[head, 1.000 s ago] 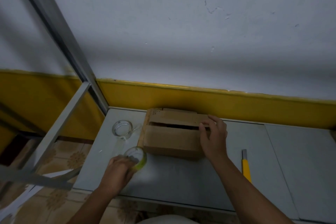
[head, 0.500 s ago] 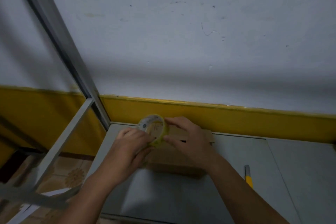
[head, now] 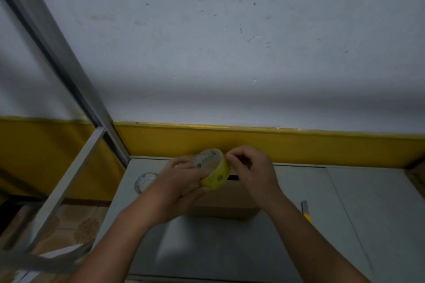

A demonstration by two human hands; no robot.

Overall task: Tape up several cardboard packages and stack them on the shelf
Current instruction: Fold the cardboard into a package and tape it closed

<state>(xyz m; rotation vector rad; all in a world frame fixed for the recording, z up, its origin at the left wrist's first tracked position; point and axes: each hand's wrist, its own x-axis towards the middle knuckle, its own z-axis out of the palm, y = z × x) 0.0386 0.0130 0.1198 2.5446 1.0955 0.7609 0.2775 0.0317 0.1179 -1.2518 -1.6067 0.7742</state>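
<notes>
A small brown cardboard box (head: 226, 201) lies on the grey shelf board (head: 230, 248), mostly hidden behind my hands. My left hand (head: 177, 187) grips a yellow-green tape roll (head: 215, 171) and holds it up above the box. My right hand (head: 251, 171) has its fingers curled at the roll's upper right edge, pinching at the tape there. A dark slit between the box flaps shows just right of the roll.
A second, clear tape roll (head: 145, 181) lies on the board to the left of the box. A yellow utility knife (head: 305, 211) lies to the right. A metal shelf frame (head: 76, 167) runs along the left. Behind stands a white and yellow wall.
My left hand lifted the yellow-green roll from the board up over the box. My right hand left the box flap and came to the roll's edge.
</notes>
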